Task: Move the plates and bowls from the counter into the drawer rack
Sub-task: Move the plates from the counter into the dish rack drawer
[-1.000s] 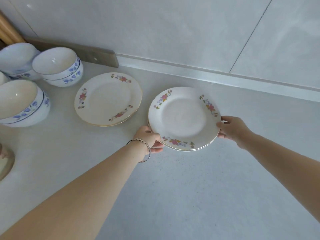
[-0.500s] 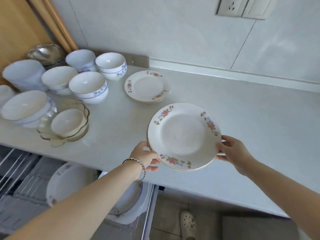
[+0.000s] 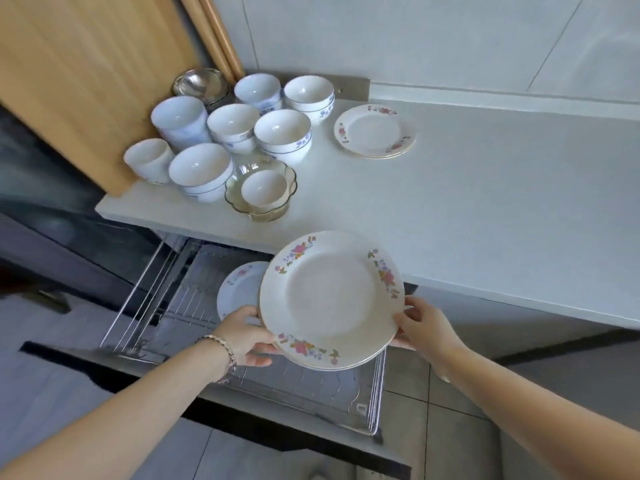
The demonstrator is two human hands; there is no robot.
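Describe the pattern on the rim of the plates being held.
The held plates carry pink flower sprays on white; head view.

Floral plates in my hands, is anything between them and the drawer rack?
Nothing visible blocks them. The floral plates, held by the left hand and right hand, hang over the open drawer rack. One racked plate sits at their left, partly hidden behind them.
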